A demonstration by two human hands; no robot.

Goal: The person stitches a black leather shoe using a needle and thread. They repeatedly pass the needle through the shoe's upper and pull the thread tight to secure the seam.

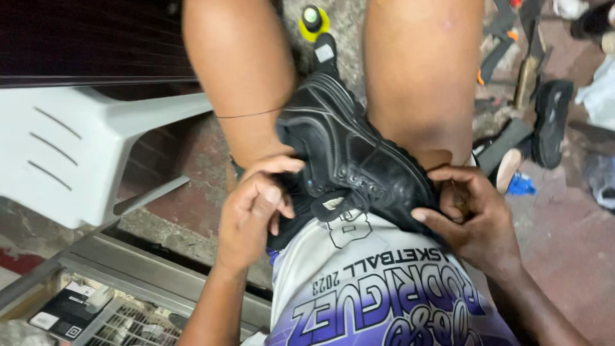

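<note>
A black sneaker (349,150) lies wedged between my two bare knees, its opening toward my lap and its toe pointing away. My left hand (253,211) grips the shoe's left side by the collar, thumb on top. At the sole edge on the shoe's right side, my right hand (474,211) has its fingers curled, pinching the rim; whatever small thing it may hold is hidden. A white and purple printed jersey (378,288) covers my lap under the shoe.
A white plastic chair (70,154) stands at the left. A metal-framed case (134,275) with boxes inside sits at lower left. A yellow and black bottle (314,19) is on the floor ahead. Black shoe soles (551,122) and tools lie scattered at the right.
</note>
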